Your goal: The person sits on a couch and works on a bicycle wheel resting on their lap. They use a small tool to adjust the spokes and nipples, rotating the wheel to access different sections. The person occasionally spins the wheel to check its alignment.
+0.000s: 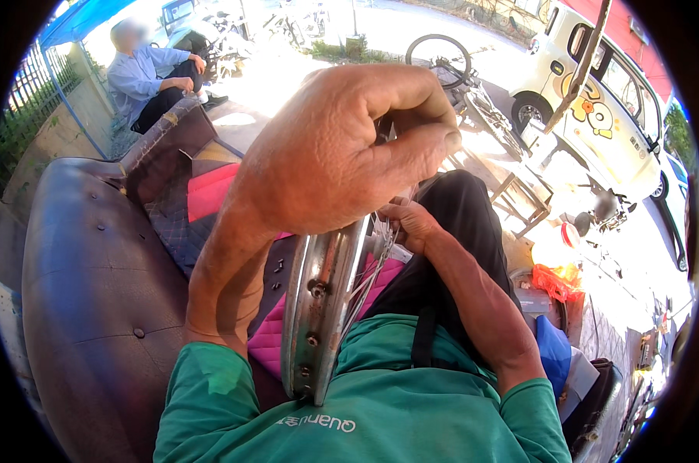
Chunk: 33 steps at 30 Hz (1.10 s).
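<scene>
A metal wheel rim (295, 332) stands upright against my green shirt, with spoke nipples showing in its inner channel. Thin spokes (361, 289) run beside it. Raised close in front, my left hand (341, 143) is closed, thumb and forefinger bent toward each other above the rim. It covers the upper part of the wheel, and what its fingers hold is hidden. Lower and farther off, my right hand (412, 224) is closed in a pinch on the spokes over my dark-trousered leg. Its fingertips are partly covered by my left hand.
I sit on a brown padded sofa (102, 309) with a pink quilted cloth (268, 339) and several small dark pieces (277, 276) on it. A person (145, 77) sits at far left. At right are a wooden stool (523, 202), an orange bag (558, 282), a bicycle (480, 108) and a van (608, 100).
</scene>
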Motion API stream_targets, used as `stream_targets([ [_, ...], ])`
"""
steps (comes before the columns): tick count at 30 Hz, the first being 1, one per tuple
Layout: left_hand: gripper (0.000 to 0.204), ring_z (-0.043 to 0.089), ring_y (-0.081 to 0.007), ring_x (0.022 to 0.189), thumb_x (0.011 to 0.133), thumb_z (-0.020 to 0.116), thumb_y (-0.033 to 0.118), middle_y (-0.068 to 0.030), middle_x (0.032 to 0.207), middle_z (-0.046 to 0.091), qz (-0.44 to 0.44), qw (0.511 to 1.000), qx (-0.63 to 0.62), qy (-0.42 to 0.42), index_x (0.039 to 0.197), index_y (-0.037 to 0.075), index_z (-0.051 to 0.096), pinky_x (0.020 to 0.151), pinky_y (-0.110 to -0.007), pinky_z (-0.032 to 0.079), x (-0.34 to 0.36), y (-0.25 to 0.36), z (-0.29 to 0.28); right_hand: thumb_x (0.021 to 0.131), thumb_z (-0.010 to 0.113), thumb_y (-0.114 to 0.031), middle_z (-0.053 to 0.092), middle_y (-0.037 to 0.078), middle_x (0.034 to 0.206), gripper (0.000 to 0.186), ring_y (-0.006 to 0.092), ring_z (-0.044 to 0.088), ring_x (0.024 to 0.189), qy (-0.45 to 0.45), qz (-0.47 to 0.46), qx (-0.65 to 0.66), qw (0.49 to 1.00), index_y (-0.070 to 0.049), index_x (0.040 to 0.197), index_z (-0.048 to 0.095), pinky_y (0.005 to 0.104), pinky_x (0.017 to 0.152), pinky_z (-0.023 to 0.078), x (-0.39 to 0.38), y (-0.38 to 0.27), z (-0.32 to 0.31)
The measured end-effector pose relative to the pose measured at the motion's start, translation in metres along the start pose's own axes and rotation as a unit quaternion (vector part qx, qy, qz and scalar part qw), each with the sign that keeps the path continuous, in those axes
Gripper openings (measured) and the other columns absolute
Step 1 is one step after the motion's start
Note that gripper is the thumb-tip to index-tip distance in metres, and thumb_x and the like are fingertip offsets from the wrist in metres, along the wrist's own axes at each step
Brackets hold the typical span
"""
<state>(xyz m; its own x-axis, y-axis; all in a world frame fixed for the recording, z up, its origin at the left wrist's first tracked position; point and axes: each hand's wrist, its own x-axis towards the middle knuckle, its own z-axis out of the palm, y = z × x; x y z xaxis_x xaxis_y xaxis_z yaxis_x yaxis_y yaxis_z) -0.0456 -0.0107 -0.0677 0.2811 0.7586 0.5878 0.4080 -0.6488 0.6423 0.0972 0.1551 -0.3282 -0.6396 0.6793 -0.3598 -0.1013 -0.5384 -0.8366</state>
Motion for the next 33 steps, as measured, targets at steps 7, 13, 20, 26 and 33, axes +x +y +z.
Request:
stream_targets([
  [7, 0.012, 0.058, -0.0030, 0.077, 0.092, 0.064, 0.007, -0.0009, 0.084, 0.066, 0.007, 0.999, 0.031, -0.003, 0.099, -0.002, 0.067, 0.067, -0.020, 0.046, -0.004, 0.006, 0.002, 0.095, 0.062, -0.020, 0.067, 0.005, 0.078, 0.016, 0.0084, 0.051, 0.050, 0.057, -0.043, -0.142, 0.987, -0.004, 0.097, 0.062, 0.0247, 0.042, 0.036, -0.007, 0.000, 0.007],
  [13, 0.011, 0.059, -0.0041, 0.077, 0.092, 0.063, 0.006, -0.0022, 0.084, 0.066, 0.013, 1.000, 0.016, 0.001, 0.099, -0.002, 0.067, 0.068, -0.021, 0.047, -0.005, 0.006, 0.002, 0.093, 0.059, -0.024, 0.070, 0.018, 0.100, 0.043, 0.0211, 0.065, 0.081, 0.173, -0.103, -0.307, 0.930, 0.006, 0.123, 0.059, 0.0328, 0.074, 0.051, -0.010, -0.003, 0.003],
  [20, 0.011, 0.060, -0.0055, 0.078, 0.093, 0.063, 0.006, -0.0030, 0.085, 0.066, 0.029, 0.999, 0.008, 0.022, 0.099, -0.002, 0.067, 0.070, -0.022, 0.048, -0.008, 0.001, -0.004, 0.087, 0.061, -0.024, 0.070, 0.013, 0.098, 0.042, 0.0191, 0.064, 0.091, 0.177, -0.209, -0.347, 0.897, 0.003, 0.119, 0.067, 0.0303, 0.084, 0.048, -0.032, -0.025, 0.015],
  [26, 0.010, 0.060, -0.0057, 0.079, 0.094, 0.062, 0.006, -0.0035, 0.085, 0.066, 0.026, 0.999, 0.013, 0.019, 0.099, -0.002, 0.067, 0.069, -0.022, 0.047, -0.008, 0.001, -0.002, 0.087, 0.060, -0.034, 0.072, 0.018, 0.104, 0.045, 0.0260, 0.068, 0.100, 0.069, -0.223, -0.453, 0.860, 0.000, 0.116, 0.069, 0.0343, 0.091, 0.049, -0.041, -0.028, 0.034],
  [33, 0.012, 0.061, -0.0065, 0.079, 0.093, 0.061, 0.004, -0.0055, 0.085, 0.068, 0.022, 1.000, 0.009, 0.016, 0.100, -0.002, 0.067, 0.069, -0.022, 0.048, -0.006, 0.008, 0.000, 0.082, 0.063, -0.036, 0.071, 0.021, 0.114, 0.053, 0.0302, 0.069, 0.105, 0.004, -0.182, -0.509, 0.841, -0.004, 0.124, 0.068, 0.0356, 0.094, 0.050, -0.039, -0.035, 0.021],
])
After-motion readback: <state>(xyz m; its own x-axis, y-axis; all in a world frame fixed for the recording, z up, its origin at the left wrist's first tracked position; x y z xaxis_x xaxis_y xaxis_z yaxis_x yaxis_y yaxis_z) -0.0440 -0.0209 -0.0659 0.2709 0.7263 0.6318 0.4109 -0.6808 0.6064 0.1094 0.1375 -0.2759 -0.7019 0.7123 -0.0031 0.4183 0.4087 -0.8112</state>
